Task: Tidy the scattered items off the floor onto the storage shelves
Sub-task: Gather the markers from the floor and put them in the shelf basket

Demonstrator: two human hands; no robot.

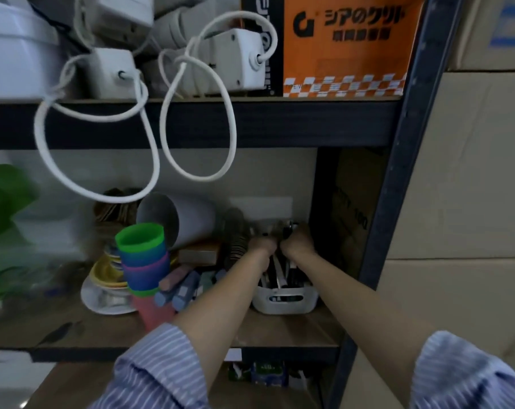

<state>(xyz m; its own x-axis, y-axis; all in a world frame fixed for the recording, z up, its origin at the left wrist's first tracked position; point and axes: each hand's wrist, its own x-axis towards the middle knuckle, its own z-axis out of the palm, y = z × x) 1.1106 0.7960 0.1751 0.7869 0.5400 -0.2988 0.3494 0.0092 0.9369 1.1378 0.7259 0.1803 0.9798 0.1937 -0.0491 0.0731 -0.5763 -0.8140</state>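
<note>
Both my arms reach deep into the middle shelf (280, 335) of a dark metal rack. My left hand (260, 245) and my right hand (298, 242) are close together above the far end of a small white basket (285, 299) that holds dark and white utensils. My right hand grips a dark object (288, 230) whose kind I cannot make out. My left hand's fingers curl around something small and dim at the back; I cannot tell what it is.
A stack of coloured plastic cups (144, 258) stands left of my arms beside a tipped white cup (176, 222), stacked plates (102, 278) and chalk-like sticks (176, 287). White power adapters with looping cables (197, 119) hang from the upper shelf. An orange box (348, 45) stands there; cardboard boxes (472, 172) stand at right.
</note>
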